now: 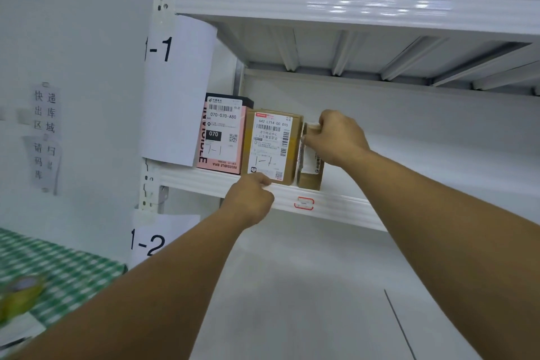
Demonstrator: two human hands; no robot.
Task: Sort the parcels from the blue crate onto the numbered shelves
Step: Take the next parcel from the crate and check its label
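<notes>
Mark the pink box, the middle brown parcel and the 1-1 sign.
pink box (221, 137), head view, white label.
middle brown parcel (270, 146), head view, shipping label.
1-1 sign (178, 96), head view, sheet's blank middle.

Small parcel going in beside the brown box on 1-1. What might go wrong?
1. The small parcel, narrow and upright near the shelf lip, may topple forward when the right hand releases.
2. Squeezing it in may nudge the brown box, already at the lip by the left hand, off the front.
</notes>
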